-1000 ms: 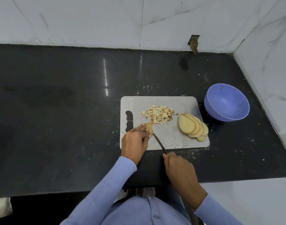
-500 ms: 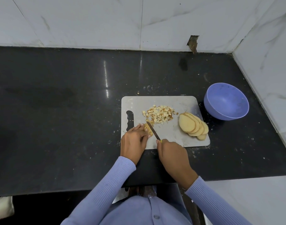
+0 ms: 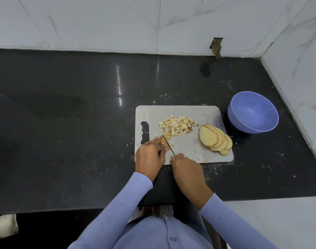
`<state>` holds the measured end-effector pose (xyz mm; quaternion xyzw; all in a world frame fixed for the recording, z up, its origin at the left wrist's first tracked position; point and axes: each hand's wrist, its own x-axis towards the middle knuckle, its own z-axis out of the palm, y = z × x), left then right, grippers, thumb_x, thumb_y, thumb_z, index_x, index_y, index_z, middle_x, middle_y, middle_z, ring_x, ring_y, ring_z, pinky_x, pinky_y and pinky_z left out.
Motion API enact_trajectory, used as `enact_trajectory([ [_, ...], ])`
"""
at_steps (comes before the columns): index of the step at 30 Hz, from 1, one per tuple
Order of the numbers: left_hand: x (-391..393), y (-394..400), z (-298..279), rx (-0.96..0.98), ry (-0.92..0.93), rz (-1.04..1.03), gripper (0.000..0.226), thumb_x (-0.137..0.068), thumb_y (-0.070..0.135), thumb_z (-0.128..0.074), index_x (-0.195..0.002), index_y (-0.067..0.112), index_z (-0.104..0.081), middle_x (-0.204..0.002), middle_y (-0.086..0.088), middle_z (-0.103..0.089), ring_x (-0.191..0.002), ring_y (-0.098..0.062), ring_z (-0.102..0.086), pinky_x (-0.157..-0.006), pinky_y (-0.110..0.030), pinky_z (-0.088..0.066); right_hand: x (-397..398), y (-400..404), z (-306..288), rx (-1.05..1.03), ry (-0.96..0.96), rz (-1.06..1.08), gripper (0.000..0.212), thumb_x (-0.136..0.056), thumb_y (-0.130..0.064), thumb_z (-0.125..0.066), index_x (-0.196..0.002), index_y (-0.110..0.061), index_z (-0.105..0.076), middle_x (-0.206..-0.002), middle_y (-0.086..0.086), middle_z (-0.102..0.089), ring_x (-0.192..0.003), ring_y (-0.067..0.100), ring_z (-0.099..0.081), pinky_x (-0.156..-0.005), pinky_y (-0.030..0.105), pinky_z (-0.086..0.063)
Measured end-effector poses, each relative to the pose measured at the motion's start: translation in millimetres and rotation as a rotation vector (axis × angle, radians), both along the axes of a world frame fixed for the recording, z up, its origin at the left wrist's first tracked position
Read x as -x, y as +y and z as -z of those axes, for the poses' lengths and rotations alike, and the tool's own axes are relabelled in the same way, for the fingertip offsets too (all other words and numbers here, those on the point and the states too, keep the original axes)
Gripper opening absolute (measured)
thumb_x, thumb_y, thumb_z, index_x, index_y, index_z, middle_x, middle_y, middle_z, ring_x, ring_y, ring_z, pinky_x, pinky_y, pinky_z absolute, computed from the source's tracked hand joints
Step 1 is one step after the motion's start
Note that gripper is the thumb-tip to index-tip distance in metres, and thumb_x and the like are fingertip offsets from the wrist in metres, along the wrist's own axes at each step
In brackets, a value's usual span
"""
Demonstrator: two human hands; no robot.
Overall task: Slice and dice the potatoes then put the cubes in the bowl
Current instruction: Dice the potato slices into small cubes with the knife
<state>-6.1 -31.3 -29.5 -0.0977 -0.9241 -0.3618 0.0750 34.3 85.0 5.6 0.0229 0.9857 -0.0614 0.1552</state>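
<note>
Now the potato piece [image 3: 164,143] lies pinned under left hand [image 3: 150,155].

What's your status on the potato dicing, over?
Left hand pins a potato piece on the cutting board; right hand grips the knife, blade on it. Diced cubes and slices wait; bowl empty. Nothing blocking.

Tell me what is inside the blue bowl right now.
Nothing shows inside the blue bowl: its visible inner surface is bare. The potato cubes lie piled on the cutting board. The near rim hides a little of the inside.
</note>
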Motion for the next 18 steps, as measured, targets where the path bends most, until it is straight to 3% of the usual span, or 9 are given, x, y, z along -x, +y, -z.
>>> enact_trajectory([
  [7, -2, 0, -2, 0.048, 0.034, 0.021, 0.008, -0.071, 0.006, -0.080, -0.078, 0.009, -0.077, -0.101, -0.009, -0.072, -0.094, -0.024, -0.069, -0.076, -0.037, -0.058, -47, 19, -4, -0.033, -0.068, 0.036, 0.039, -0.105, -0.037, -0.016, -0.110, -0.014, -0.047, -0.106, 0.002, -0.065, -0.096, 0.021, -0.064, -0.067, 0.028, -0.033],
  [18, -2, -10, 3, -0.018, 0.016, 0.049, 0.018, -0.075, 0.011, -0.079, -0.092, 0.010, -0.076, -0.111, -0.009, -0.069, -0.108, -0.026, -0.064, -0.094, -0.037, -0.048, -25, 22, -14, 0.106, 0.134, 0.085, 0.037, -0.104, -0.039, -0.020, -0.094, -0.017, -0.049, -0.093, 0.002, -0.065, -0.085, 0.022, -0.062, -0.066, 0.031, -0.036],
])
